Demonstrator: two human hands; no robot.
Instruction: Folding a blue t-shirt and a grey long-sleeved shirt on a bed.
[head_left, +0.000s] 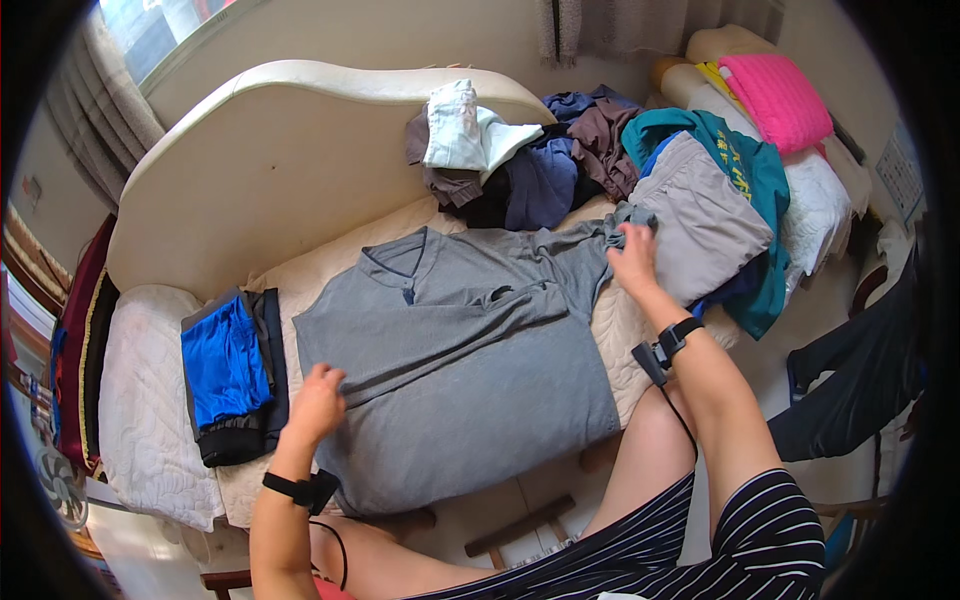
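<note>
A grey long-sleeved shirt (480, 405) lies spread on the quilted seat in front of me, its dark-trimmed collar towards the backrest. One sleeve (450, 345) is folded across the chest. The other sleeve stretches to the right, and its bunched cuff (646, 217) is gripped by my right hand (636, 259). Over the shirt's left edge is my left hand (319, 401), fingers bent; whether they touch or pinch the cloth cannot be made out. Both wrists wear black straps with small devices.
Folded clothes with blue shorts (229, 360) on top lie at left. Piled clothes (540, 172) rest against the cream backrest (247, 172). At right are grey shorts (701, 217), a teal garment (772, 187) and a pink folded textile (776, 101). Dark trousers (847, 382) hang farther right.
</note>
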